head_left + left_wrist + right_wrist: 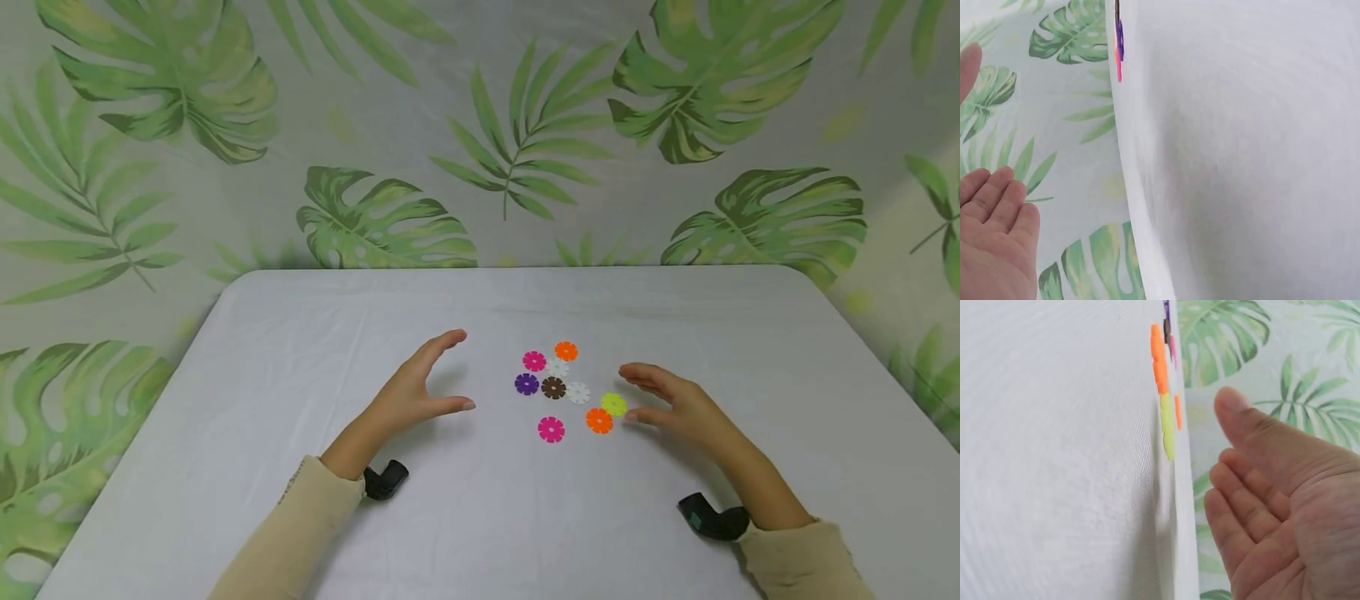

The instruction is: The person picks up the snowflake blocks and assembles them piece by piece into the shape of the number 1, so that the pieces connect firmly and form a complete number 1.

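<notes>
Several small notched plastic discs lie flat in a loose group mid-table. A purple disc [522, 384], a brown disc [553, 392] and two white ones sit at its middle, with a pink disc [534, 366] and an orange disc [566, 356] behind. Closer to me are another pink disc [551, 435], a second orange disc [599, 427] and a yellow disc [613, 410]. My left hand [408, 393], thumb and fingers spread apart, hovers left of the group, holding nothing. On the other side my right hand [678, 404] is likewise empty, its thumb tip beside the yellow disc.
A white cloth covers the table [465, 517]. Behind it hangs a leaf-patterned curtain [540, 242]. Each wrist wears a black camera, one at the left sleeve [386, 481] and one at the right sleeve [712, 518].
</notes>
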A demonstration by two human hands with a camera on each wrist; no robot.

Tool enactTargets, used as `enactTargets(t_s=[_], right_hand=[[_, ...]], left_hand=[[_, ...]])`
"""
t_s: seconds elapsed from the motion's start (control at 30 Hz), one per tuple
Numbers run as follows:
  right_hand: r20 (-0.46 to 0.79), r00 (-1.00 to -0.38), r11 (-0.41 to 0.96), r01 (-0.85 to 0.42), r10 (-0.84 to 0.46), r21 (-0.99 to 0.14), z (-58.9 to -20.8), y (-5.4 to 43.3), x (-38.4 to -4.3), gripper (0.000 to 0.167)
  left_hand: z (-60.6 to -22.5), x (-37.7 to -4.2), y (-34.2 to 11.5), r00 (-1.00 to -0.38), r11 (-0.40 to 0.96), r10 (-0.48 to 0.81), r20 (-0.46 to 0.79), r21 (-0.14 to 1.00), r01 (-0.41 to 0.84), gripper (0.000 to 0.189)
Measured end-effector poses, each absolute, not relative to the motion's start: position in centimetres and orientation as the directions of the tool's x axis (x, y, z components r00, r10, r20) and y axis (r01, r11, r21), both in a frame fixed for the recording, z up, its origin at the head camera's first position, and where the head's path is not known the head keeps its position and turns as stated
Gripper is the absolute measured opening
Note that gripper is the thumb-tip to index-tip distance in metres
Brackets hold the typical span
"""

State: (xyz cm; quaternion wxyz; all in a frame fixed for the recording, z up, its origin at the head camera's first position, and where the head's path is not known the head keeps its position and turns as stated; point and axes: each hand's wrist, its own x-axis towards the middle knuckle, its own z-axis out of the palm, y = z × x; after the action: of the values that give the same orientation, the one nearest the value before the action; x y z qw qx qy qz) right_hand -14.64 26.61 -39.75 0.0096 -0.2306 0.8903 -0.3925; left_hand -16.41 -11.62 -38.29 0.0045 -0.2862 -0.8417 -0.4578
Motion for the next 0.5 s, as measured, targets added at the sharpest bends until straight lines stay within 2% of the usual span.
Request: enactTargets(t_s=[0.5], right_hand=[[0.132, -0.909, 0.597, -0.364, -0.396, -0.715, -41.5, 26.3, -14.8, 0.05]], left_hand=[[-40.4, -17.0, -9.7, -0.844, 0.418, 0.495, 0.207, 0.795, 0.44, 0.077]])
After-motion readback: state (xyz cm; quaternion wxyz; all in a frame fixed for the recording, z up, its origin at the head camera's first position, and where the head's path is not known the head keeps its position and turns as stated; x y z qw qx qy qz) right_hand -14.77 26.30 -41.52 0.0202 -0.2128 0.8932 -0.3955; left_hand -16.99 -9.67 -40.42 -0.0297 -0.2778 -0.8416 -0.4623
